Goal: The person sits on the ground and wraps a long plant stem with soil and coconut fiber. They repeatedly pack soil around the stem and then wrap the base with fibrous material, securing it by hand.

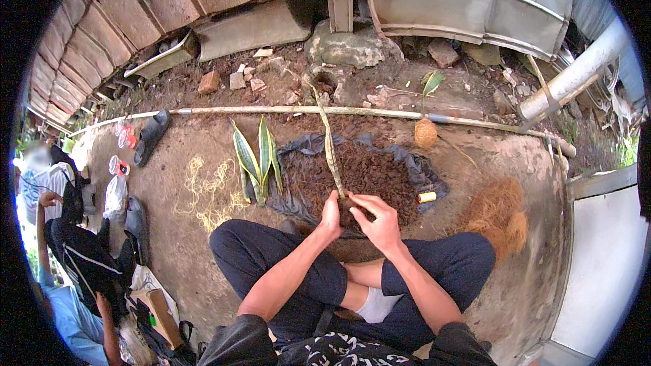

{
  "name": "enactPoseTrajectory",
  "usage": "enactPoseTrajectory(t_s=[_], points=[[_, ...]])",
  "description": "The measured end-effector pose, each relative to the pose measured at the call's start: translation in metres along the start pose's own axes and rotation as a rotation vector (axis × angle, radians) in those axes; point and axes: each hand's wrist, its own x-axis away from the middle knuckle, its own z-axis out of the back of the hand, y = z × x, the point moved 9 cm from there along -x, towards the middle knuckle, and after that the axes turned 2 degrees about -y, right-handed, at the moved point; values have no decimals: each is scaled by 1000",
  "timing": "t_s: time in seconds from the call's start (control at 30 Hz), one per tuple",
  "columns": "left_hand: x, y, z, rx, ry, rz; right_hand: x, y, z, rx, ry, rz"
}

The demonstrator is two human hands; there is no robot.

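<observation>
My left hand (331,217) grips the base of a long, narrow snake plant leaf (328,145), which points away from me. Dark soil (347,212) is packed around the leaf's foot, between both palms. My right hand (379,221) presses its fingers against this soil from the right side. Under the hands, a heap of brown soil (376,178) lies on a black plastic sheet (295,145). A spool of yellow thread (426,197) rests at the sheet's right edge. To the left stands a snake plant (262,162) with yellow-edged leaves.
Tangled pale fibre (211,188) lies left, brown coir fibre (496,218) right. A fibre-wrapped ball (425,133) with a leaf sits by the long pipe (305,110). Sandals (151,137), plastic cups (118,165) and another person (76,310) are at far left. Bricks (209,82) lie beyond the pipe.
</observation>
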Motion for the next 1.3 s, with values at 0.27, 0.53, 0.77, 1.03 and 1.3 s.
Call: enactPoseTrajectory(t_s=[0.27, 0.53, 0.77, 1.03, 1.3], points=[[-22, -10, 12, 6, -35, -35, 2, -12, -18, 194, -97, 195], [-13, 6, -1, -62, -97, -114, 1, -10, -14, 221, -67, 158], [-9, 9, -3, -11, -128, -109, 2, -21, -13, 290, -7, 224], [-1, 25, -18, 19, -189, -80, -6, 1, -8, 24, 70, -93], [9, 48, -32, 182, -470, -137, -6, 32, -61, -232, -60, -346]])
